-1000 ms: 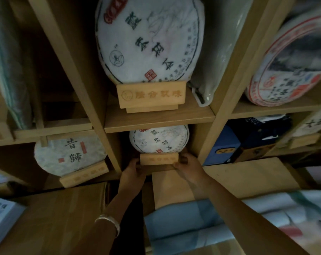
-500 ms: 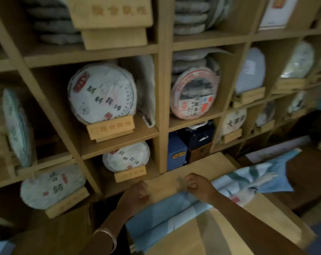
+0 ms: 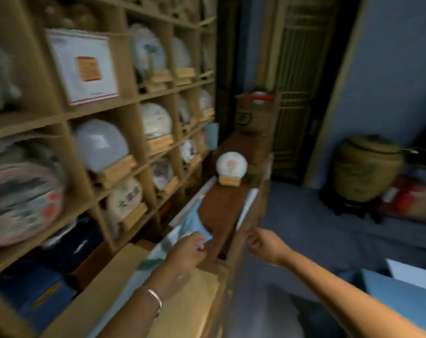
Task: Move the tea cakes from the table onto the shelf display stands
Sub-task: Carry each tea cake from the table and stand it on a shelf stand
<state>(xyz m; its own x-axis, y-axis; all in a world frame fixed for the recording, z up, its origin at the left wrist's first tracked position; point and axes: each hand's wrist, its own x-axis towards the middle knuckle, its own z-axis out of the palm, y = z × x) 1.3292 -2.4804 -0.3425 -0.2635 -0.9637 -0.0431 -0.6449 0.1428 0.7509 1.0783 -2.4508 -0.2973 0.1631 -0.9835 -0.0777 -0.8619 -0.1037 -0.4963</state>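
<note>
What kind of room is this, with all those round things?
Probably a tea shop or tea storeroom. Wooden shelves hold many wrapped tea cakes on little stands, another tea cake stands on the table, beside a big jar.

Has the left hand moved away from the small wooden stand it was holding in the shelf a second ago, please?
Yes. The left hand has come out of the shelf and now hangs empty over the table, near the blue cloth.
</note>
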